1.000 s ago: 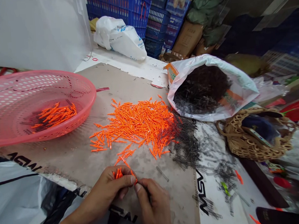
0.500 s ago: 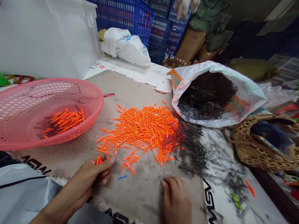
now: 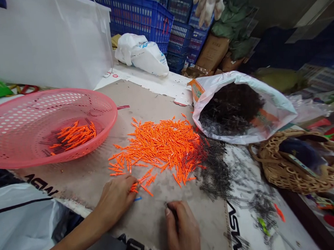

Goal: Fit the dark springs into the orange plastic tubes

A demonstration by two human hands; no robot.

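My left hand (image 3: 116, 198) rests at the near edge of a heap of thin orange plastic pieces (image 3: 160, 148), its fingertips closed on a few of them. A small blue piece (image 3: 137, 199) lies just under those fingers. My right hand (image 3: 181, 231) sits lower on the cardboard sheet (image 3: 142, 100), its fingers curled around a thin dark piece (image 3: 172, 211). Tangled dark wire strips (image 3: 215, 171) spill against the heap's right side. More fill a white plastic sack (image 3: 229, 110). A pink perforated basket (image 3: 71, 157) holds a smaller bunch of orange pieces (image 3: 75, 135).
Stacked blue plastic crates (image 3: 141, 21) and a white plastic bag (image 3: 141, 55) stand behind the cardboard. A woven wicker bag (image 3: 299, 166) lies at right, beside a printed white board (image 3: 243, 180) scattered with dark strips. A tall white plastic panel (image 3: 45, 42) rises at back left.
My left hand has moved right and forward to the heap's near edge. My right hand has moved left, with its fingers now curled. The view has shifted slightly.
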